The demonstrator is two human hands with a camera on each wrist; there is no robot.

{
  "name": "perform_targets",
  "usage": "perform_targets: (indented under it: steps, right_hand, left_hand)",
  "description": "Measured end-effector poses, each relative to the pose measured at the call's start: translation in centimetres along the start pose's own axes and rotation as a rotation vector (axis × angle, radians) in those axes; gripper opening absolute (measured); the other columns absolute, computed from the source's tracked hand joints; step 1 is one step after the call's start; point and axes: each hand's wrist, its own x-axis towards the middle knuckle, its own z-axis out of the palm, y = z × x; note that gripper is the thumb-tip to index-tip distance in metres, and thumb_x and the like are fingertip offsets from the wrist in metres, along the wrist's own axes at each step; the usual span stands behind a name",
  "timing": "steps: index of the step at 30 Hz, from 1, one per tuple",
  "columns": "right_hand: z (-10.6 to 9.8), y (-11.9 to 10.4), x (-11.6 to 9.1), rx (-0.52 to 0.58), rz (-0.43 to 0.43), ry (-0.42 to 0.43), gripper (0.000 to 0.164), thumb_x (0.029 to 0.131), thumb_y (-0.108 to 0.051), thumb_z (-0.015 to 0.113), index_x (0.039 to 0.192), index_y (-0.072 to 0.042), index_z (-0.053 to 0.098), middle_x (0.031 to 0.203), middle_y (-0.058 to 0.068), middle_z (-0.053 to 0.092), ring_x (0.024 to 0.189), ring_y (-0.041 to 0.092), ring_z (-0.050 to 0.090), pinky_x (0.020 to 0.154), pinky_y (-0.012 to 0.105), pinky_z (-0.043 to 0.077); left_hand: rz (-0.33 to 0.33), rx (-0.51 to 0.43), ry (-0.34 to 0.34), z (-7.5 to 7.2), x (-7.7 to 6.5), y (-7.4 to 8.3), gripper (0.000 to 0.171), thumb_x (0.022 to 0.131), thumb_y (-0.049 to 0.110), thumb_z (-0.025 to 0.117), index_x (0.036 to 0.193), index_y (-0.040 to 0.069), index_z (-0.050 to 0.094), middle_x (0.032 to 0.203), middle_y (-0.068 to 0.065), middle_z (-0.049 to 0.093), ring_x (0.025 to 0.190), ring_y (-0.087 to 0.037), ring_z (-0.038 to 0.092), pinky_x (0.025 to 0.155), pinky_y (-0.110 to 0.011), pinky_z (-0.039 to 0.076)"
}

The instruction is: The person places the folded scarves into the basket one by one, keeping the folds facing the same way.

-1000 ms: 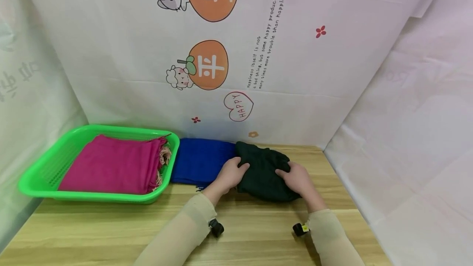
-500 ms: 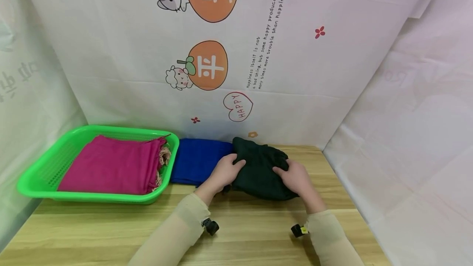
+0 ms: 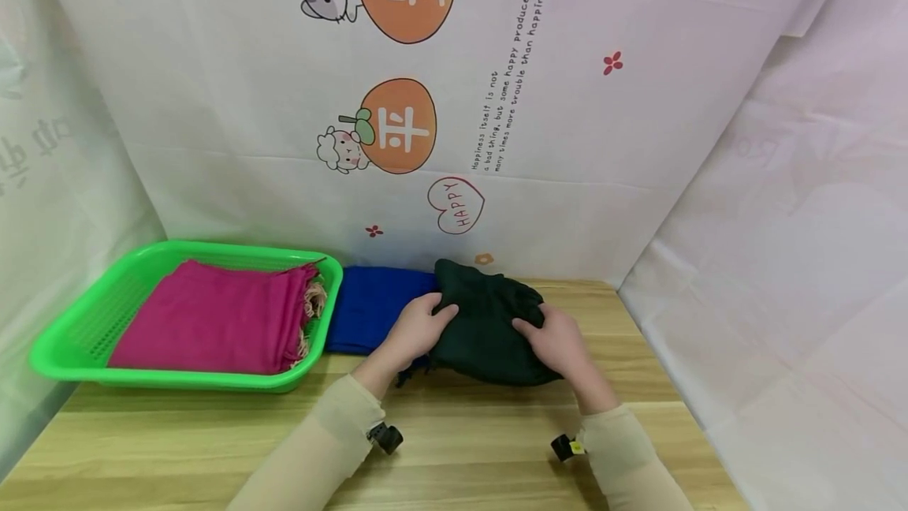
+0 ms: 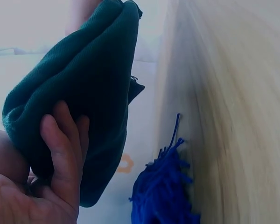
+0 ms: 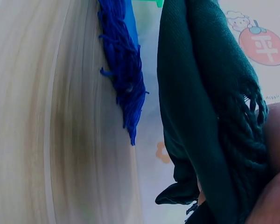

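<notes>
A folded dark green scarf (image 3: 489,330) with tasselled fringe hangs between my two hands, lifted off the table as both wrist views show. My left hand (image 3: 417,330) grips its left edge, thumb on top and fingers curled beneath. At the right edge my right hand (image 3: 556,337) pinches the cloth, its thumb on the upper face; most of its fingers are hidden. Behind and left of the green scarf lies a folded blue scarf (image 3: 379,302), partly covered in the head view. Its blue fringe (image 4: 161,186) shows below the green cloth in the left wrist view.
A green plastic basket (image 3: 177,378) stands at the left of the wooden table (image 3: 468,448), with a folded magenta scarf (image 3: 213,318) inside. White printed cloth walls (image 3: 567,203) close in the back and both sides.
Both hands have shifted left with the green scarf, which has risen a little at its left side and covers more of the blue scarf. The basket stays put.
</notes>
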Motion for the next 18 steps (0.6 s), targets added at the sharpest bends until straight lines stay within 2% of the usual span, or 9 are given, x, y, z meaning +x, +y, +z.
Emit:
perform_targets:
  steps: [5,10,18]
  right_hand:
    - [0.1,-1.1,-0.3,0.029,-0.01,0.01,0.062,0.112,-0.037,0.069,0.149,0.011,0.059,0.151,0.035,0.061,0.141,0.052,0.059,0.116,0.066,0.048]
    - [0.4,-2.0,-0.4,0.038,-0.02,0.008,0.065,0.112,-0.036,0.069,0.152,0.013,0.056,0.154,0.035,0.058,0.143,0.052,0.056,0.118,0.066,0.046]
    - [0.9,-2.9,-0.3,0.049,-0.031,0.005,0.07,0.112,-0.039,0.069,0.157,0.011,0.051,0.159,0.034,0.055,0.147,0.052,0.053,0.119,0.066,0.045]
  left_hand:
    - [0.01,0.012,0.006,-1.1,-0.6,0.0,0.067,0.118,0.039,0.058,0.17,0.0,0.041,0.175,-0.021,0.041,0.161,-0.041,0.04,0.127,-0.061,0.037]
    - [0.028,0.027,0.02,-2.0,-1.1,0.1,0.065,0.117,0.038,0.059,0.169,0.0,0.043,0.173,-0.02,0.044,0.158,-0.041,0.043,0.126,-0.061,0.039]
    - [0.027,0.026,0.033,-3.4,-2.1,0.3,0.068,0.117,0.038,0.06,0.17,0.0,0.041,0.174,-0.021,0.042,0.16,-0.042,0.041,0.127,-0.062,0.037]
